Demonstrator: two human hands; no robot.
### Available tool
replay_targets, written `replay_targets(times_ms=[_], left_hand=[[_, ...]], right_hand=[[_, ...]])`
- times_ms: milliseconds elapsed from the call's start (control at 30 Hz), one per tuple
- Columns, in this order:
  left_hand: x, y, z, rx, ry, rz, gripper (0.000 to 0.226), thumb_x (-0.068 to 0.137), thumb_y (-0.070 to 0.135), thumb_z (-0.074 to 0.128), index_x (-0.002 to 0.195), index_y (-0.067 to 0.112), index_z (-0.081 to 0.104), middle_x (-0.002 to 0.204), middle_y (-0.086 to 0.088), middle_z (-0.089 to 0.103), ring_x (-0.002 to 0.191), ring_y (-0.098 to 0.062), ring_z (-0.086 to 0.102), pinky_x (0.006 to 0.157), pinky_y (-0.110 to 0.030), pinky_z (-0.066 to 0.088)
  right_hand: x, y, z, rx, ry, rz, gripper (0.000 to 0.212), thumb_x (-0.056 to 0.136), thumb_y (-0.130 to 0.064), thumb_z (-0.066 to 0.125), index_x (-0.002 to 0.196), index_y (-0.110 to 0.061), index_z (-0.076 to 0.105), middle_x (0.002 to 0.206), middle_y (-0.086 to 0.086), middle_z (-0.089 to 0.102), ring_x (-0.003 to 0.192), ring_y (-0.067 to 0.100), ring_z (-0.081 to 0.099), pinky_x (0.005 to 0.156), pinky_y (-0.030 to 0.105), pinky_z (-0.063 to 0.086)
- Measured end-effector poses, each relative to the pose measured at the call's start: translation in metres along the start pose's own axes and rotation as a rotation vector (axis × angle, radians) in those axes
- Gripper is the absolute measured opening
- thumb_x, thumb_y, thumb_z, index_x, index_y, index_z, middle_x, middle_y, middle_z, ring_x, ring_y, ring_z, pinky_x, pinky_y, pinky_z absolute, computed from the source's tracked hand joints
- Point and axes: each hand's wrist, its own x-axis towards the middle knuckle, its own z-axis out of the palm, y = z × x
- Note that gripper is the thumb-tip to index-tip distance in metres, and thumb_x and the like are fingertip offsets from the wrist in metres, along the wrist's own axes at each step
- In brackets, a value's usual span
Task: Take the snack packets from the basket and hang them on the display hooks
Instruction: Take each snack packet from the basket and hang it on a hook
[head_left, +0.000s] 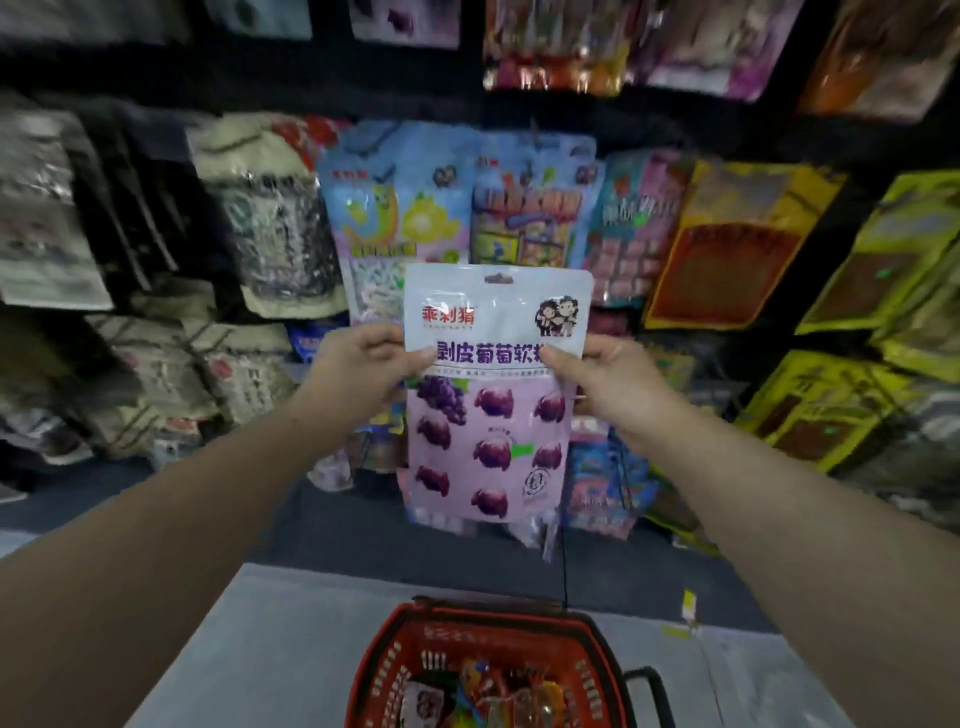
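Both hands up at the display wall, holding one grape gummy packet upright between them, front face to camera. Left hand pinches the packet's left edge, thumb on the front, fingers curled behind. Right hand pinches the right edge the same way, thumb across the front near the printed title. Packet's hang hole is at the top edge, in front of blue and purple packets already hanging on the wall; can't tell if it's on a hook. Red basket sits on the floor directly below the packet, more packets inside.
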Motion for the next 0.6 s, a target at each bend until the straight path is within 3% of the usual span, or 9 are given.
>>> replay_targets(times_ms=[67,133,233,333,467,533,600], left_hand=[[0.0,0.041,-0.016,-0.011,0.014,0.057,0.005,0.084,0.016,0.071,0.084,0.019,0.068,0.08,0.001,0.073,0.068,-0.003,0.069,0.059,-0.017,0.053],[0.003,0.077,-0.03,-0.013,0.015,0.114,0.011,0.086,0.015,0.07,0.095,0.009,0.068,0.089,-0.016,0.071,0.071,-0.008,0.07,0.06,-0.018,0.056],[0.007,0.124,-0.048,0.01,0.065,0.181,0.03,0.086,0.017,0.071,0.1,-0.008,0.061,0.102,-0.034,0.062,0.071,-0.015,0.064,0.053,-0.012,0.05],[0.008,0.165,-0.064,0.007,0.07,0.218,0.019,0.085,0.017,0.071,0.089,-0.001,0.064,0.098,-0.024,0.07,0.074,-0.015,0.065,0.051,-0.013,0.049],[0.014,0.205,-0.094,0.022,0.094,0.283,0.012,0.084,0.017,0.072,0.09,0.007,0.07,0.093,-0.013,0.074,0.075,-0.017,0.068,0.052,-0.016,0.052],[0.019,0.22,-0.111,0.033,0.108,0.304,0.012,0.083,0.018,0.074,0.089,0.008,0.071,0.091,-0.012,0.074,0.075,-0.023,0.07,0.058,-0.027,0.058],[0.027,0.233,-0.127,0.041,0.108,0.313,0.011,0.083,0.018,0.074,0.087,0.008,0.071,0.088,-0.012,0.074,0.082,-0.033,0.071,0.071,-0.045,0.061]], right_hand=[[-0.003,-0.048,0.0,-0.037,0.012,-0.057,0.014,0.087,-0.021,0.068,0.094,-0.01,0.07,0.082,0.0,0.074,0.067,0.009,0.07,0.058,0.023,0.057],[-0.006,-0.092,0.001,-0.057,0.029,-0.106,0.014,0.086,-0.024,0.068,0.095,-0.012,0.07,0.09,0.002,0.075,0.078,0.014,0.072,0.068,0.028,0.058],[-0.009,-0.146,0.005,-0.089,0.065,-0.19,0.012,0.087,-0.022,0.067,0.094,-0.014,0.071,0.089,-0.002,0.074,0.08,0.014,0.071,0.067,0.026,0.056],[-0.013,-0.188,0.012,-0.115,0.091,-0.236,0.009,0.089,-0.024,0.066,0.09,-0.017,0.071,0.089,0.0,0.074,0.076,0.014,0.071,0.064,0.025,0.057],[-0.012,-0.229,0.03,-0.165,0.133,-0.263,0.018,0.088,-0.035,0.065,0.088,-0.018,0.073,0.091,0.005,0.074,0.089,0.029,0.07,0.084,0.049,0.056],[-0.009,-0.248,0.042,-0.168,0.144,-0.283,0.019,0.089,-0.036,0.064,0.088,-0.018,0.072,0.09,0.004,0.074,0.089,0.028,0.07,0.082,0.047,0.056],[-0.005,-0.264,0.054,-0.172,0.159,-0.315,0.02,0.09,-0.035,0.062,0.087,-0.018,0.071,0.089,0.002,0.073,0.084,0.022,0.068,0.07,0.034,0.055]])
